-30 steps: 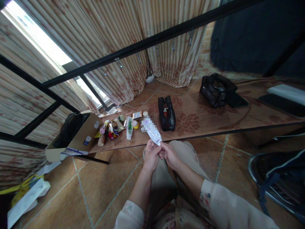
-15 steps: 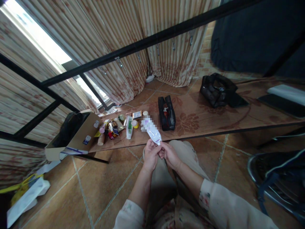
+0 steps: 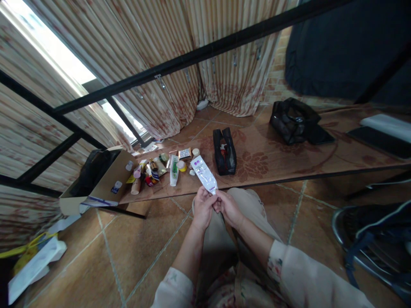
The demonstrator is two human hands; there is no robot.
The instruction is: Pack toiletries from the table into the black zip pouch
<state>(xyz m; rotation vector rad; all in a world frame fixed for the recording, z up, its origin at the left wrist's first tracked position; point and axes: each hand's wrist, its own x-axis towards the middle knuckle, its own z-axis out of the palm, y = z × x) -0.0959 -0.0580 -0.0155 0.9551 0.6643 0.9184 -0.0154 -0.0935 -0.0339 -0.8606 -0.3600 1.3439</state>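
Our left hand and right hand grip the tube with fingertips at its near end; squeezing too hard might, we judge, make it leak.

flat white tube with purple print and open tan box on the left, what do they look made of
Flat white tube with purple print: probably plastic or laminate, glossy, from its bright highlights. Open tan box: likely cardboard, matte, from its thin, bent flap.
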